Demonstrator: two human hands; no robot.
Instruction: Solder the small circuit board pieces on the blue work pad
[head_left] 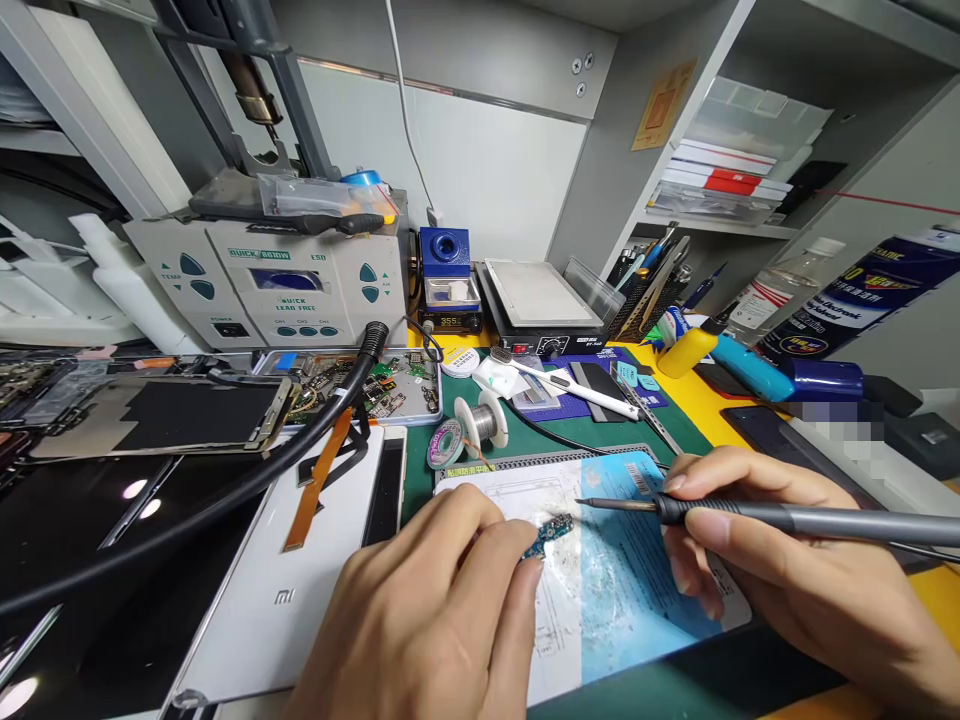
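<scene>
Sitting near circuit board (547,537): solder spool (484,420), white phone (277,600).

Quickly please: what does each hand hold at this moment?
Left hand: closed, pinching a small circuit board.
Right hand: closed, holding a soldering iron.

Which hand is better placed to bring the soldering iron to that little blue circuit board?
Probably the right hand: it already grips the soldering iron, whose tip points toward the circuit board, while the left hand is busy pinching that board.
</scene>
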